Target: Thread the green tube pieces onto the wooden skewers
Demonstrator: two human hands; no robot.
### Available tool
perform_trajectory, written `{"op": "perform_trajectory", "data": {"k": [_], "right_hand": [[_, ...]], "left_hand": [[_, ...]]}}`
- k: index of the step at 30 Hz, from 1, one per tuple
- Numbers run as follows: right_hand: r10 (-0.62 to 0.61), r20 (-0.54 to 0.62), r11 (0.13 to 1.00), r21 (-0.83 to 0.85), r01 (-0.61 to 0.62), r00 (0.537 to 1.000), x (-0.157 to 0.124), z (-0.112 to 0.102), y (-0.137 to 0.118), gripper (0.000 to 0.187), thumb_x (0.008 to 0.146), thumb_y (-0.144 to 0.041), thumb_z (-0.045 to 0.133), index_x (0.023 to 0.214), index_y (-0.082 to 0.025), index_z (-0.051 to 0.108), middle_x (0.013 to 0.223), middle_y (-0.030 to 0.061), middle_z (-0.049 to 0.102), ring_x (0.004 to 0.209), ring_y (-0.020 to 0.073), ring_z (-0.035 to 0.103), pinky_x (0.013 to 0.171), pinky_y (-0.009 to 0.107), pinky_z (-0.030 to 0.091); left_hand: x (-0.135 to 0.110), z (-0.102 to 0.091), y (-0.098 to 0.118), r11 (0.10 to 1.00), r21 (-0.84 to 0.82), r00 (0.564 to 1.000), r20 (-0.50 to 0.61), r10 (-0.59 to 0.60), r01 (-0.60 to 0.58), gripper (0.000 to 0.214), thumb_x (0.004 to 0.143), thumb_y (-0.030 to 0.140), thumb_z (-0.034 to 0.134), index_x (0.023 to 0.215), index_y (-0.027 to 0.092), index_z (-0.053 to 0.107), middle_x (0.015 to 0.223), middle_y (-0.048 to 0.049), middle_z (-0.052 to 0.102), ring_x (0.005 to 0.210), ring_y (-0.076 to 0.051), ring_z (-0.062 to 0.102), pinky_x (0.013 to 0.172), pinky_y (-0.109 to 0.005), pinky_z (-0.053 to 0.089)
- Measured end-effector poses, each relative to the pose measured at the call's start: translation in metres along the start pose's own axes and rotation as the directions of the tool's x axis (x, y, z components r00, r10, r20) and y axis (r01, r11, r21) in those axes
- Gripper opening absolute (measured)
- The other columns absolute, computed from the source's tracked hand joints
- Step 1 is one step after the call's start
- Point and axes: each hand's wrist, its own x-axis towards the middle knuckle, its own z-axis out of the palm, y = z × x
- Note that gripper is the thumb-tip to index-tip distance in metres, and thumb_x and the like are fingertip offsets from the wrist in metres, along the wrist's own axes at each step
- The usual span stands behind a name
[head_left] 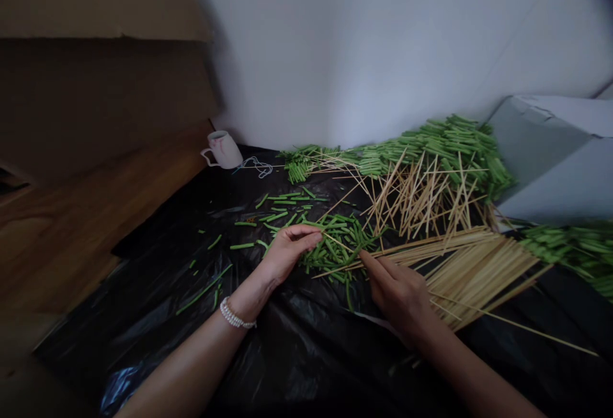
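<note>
My left hand (293,249), with a beaded bracelet (234,314) on its wrist, is closed in a pinch above a loose pile of cut green stalk pieces (335,252). A green piece shows at its fingertips, mostly hidden by them. Opposite it, my right hand (400,293) is closed around a thin bamboo skewer (341,241), which slants up toward the left fingertips. Whether its tip is inside the green piece is too small to tell. Beside my right hand lies a thick bundle of bare skewers (483,271).
Behind are filled skewers (440,143) with green pieces stacked along the wall, their bare sticks (416,198) pointing toward me. A mug (224,150) and white string (258,166) stand back left. More green stalks (569,249) lie right, near a grey box (555,156). Black plastic sheeting (158,316) covers the surface.
</note>
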Motion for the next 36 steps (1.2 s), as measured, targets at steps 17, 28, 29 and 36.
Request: {"op": "perform_trajectory", "data": {"k": [17, 28, 29, 36], "right_hand": [[-0.020, -0.003, 0.999, 0.038, 0.020, 1.000, -0.0027, 0.0019, 0.0004, 0.050, 0.082, -0.005, 0.047, 0.130, -0.016, 0.055, 0.077, 0.0001, 0.066, 0.059, 0.0100, 0.053, 0.057, 0.025, 0.037], [-0.028, -0.003, 0.999, 0.044, 0.028, 1.000, -0.0076, 0.0065, -0.0008, 0.044, 0.082, -0.005, 0.045, 0.123, -0.014, 0.057, 0.081, 0.0014, 0.068, 0.060, 0.0106, 0.055, 0.058, 0.026, 0.038], [-0.027, -0.005, 0.998, 0.057, 0.027, 1.000, -0.0076, 0.0065, -0.0009, 0.045, 0.082, -0.005, 0.045, 0.125, -0.014, 0.055, 0.081, 0.0015, 0.068, 0.060, 0.0105, 0.056, 0.058, 0.026, 0.039], [-0.039, -0.027, 0.994, 0.098, 0.042, 0.999, -0.0054, 0.0051, -0.0015, 0.053, 0.082, -0.004, 0.046, 0.134, -0.014, 0.049, 0.080, 0.0022, 0.068, 0.060, 0.0111, 0.057, 0.059, 0.024, 0.042]], "left_hand": [[0.0008, -0.0038, -0.0010, 0.996, 0.085, 1.000, 0.019, 0.016, -0.017, 0.017, 0.062, 0.028, 0.084, 0.075, 0.018, 0.077, 0.076, -0.0029, 0.073, 0.069, -0.013, 0.061, 0.073, -0.027, 0.045], [0.0000, -0.0032, -0.0014, 0.998, 0.043, 0.997, 0.068, -0.040, 0.037, 0.013, 0.064, 0.025, 0.082, 0.073, 0.018, 0.077, 0.072, -0.0018, 0.071, 0.065, -0.011, 0.057, 0.069, -0.026, 0.042], [-0.0003, -0.0031, -0.0009, 0.998, 0.041, 0.996, 0.071, -0.047, 0.044, 0.013, 0.064, 0.025, 0.082, 0.072, 0.018, 0.076, 0.071, -0.0019, 0.070, 0.064, -0.012, 0.057, 0.068, -0.026, 0.042], [-0.0030, 0.0010, 0.0048, 0.996, 0.025, 0.992, 0.090, -0.087, 0.085, 0.013, 0.062, 0.025, 0.083, 0.069, 0.017, 0.076, 0.067, -0.0020, 0.068, 0.063, -0.011, 0.054, 0.066, -0.026, 0.040]]}}
